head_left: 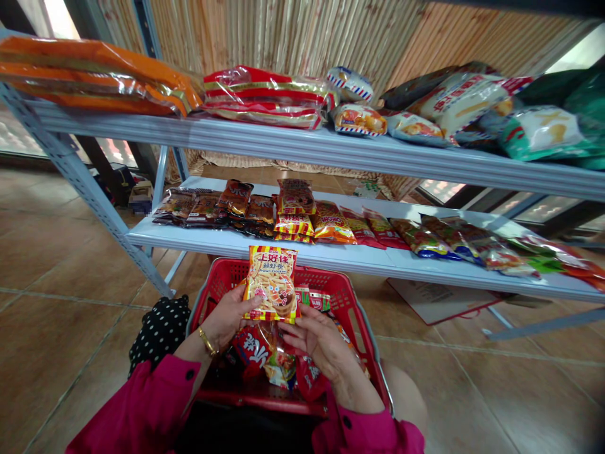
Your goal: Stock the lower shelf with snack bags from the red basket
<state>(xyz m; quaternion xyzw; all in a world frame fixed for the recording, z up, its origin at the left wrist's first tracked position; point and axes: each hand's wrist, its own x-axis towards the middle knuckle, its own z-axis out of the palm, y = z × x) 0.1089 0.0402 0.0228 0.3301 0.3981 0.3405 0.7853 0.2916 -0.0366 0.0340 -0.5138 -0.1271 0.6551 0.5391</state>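
A red and yellow bag of prawn crackers (271, 284) is held upright, its printed front facing me, over a red shopping basket (347, 293). My left hand (231, 312) is closed on the bag's left edge, thumb on the front. At the lower right corner, my right hand (319, 337) grips the bag, some of its fingers reaching underneath. Inside the basket, below both hands, lie several snack packets, among them a red packet with white characters (254, 347) and a packet with a food picture (280, 367). My hands and the bag partly hide them.
Just beyond the basket, the lower shelf (227, 243) carries a row of snack packets, including stacked prawn cracker bags (293, 225). Larger orange packs (94, 75) and red packs (269, 94) lie on the upper shelf (265, 142). A polka-dot cloth (159, 331) is left of the basket.
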